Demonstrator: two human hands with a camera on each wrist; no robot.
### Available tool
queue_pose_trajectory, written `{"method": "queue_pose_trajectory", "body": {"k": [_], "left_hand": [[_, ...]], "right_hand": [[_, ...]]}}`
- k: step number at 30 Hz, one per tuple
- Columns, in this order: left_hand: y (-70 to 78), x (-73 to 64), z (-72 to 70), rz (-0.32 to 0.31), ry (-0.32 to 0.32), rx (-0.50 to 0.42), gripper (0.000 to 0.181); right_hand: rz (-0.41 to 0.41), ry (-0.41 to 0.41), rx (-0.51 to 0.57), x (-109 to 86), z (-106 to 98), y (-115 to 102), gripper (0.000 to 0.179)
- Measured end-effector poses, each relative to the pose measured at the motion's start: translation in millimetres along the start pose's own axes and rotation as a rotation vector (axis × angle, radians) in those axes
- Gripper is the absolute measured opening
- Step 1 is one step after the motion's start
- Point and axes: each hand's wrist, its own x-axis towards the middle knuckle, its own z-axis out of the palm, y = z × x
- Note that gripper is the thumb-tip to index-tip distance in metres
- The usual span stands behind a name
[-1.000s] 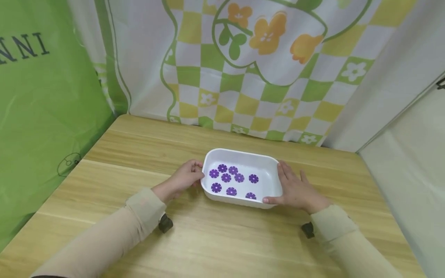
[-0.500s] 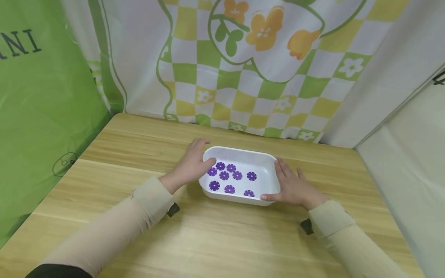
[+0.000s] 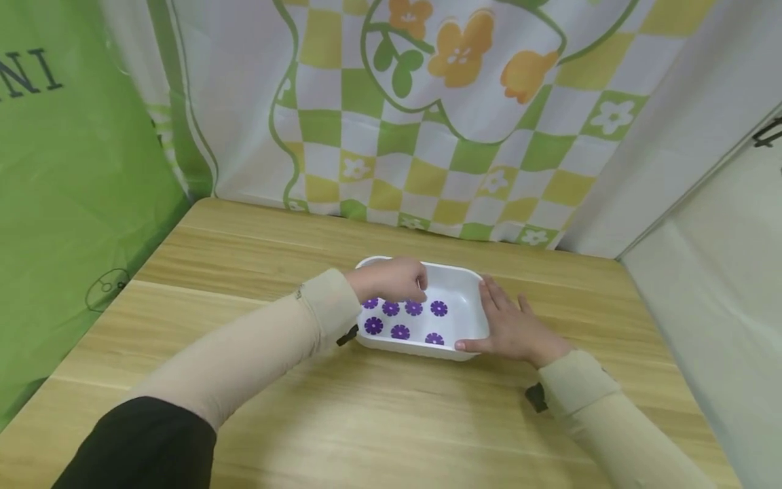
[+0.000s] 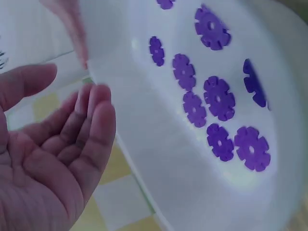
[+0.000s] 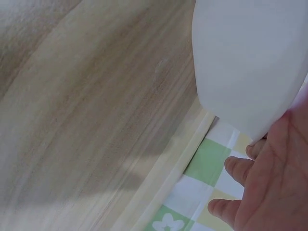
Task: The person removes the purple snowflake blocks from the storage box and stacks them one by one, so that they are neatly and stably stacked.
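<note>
Notched purple discs (image 3: 438,308) lie in the smooth white tray (image 3: 415,348) on the grained wooden table (image 3: 342,421). The left hand (image 3: 394,280) curves over it, thumb and fingers apart; the right hand (image 3: 513,333) spreads against its rounded end.

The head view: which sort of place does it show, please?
Probably a screened-off indoor workspace: a wood-grain table, a checked floral curtain hanging behind it, and a green sheet at the left.
</note>
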Motion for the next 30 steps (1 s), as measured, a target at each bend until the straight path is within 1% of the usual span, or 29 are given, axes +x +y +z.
{"method": "queue_pose_trajectory", "body": {"k": [3, 5, 7, 9, 11, 14, 16, 18, 20, 23, 25, 26, 27, 30], "left_hand": [[2.4, 9.7, 7.8, -0.009, -0.057, -0.007, 0.008], [3.7, 17.2, 14.9, -0.030, -0.096, -0.031, 0.005], [6.1, 24.4, 20.7, -0.046, -0.125, -0.061, 0.005], [8.6, 31.2, 25.3, -0.064, -0.146, -0.126, 0.005], [10.1, 36.7, 28.5, -0.081, -0.159, -0.210, 0.005], [9.9, 41.4, 31.6, -0.115, -0.186, -0.343, 0.004], [9.0, 42.8, 33.3, -0.142, -0.209, -0.410, 0.004], [7.7, 44.0, 35.9, -0.152, -0.218, -0.381, 0.003], [6.2, 45.6, 41.2, -0.164, -0.222, -0.344, 0.007], [4.4, 48.8, 53.0, -0.195, -0.201, -0.237, 0.019], [3.8, 51.4, 60.4, -0.219, -0.190, -0.220, 0.023], [3.7, 52.9, 63.3, -0.221, -0.183, -0.193, 0.023], [4.1, 54.3, 65.4, -0.218, -0.177, -0.165, 0.022], [4.5, 59.0, 70.1, -0.164, -0.161, -0.070, 0.018]], "right_hand": [[-0.003, 0.002, -0.001, 0.2, -0.1, 0.2, 0.130], [-0.005, 0.005, 0.001, 0.0, -0.8, 0.3, 0.130], [-0.004, 0.006, 0.004, -0.5, -1.4, 0.7, 0.129], [-0.003, 0.007, 0.006, -1.0, -1.4, 1.4, 0.129], [-0.005, 0.008, 0.008, -1.2, -0.8, 2.2, 0.129], [-0.013, 0.008, 0.008, -0.5, 0.4, 2.6, 0.129], [-0.019, 0.009, 0.010, 0.1, 0.6, 2.5, 0.128], [-0.021, 0.010, 0.012, 0.4, 0.1, 2.4, 0.128], [-0.020, 0.007, 0.015, 0.2, -0.4, 2.4, 0.127], [-0.016, 0.001, 0.015, -0.3, -0.7, 2.4, 0.127], [-0.017, 0.000, 0.013, -0.4, -0.5, 2.1, 0.127], [-0.018, 0.001, 0.013, -0.4, -0.6, 1.8, 0.127], [-0.019, 0.003, 0.014, -0.5, -0.8, 1.6, 0.127], [-0.022, 0.006, 0.016, -0.2, -2.0, 1.2, 0.127]]}}
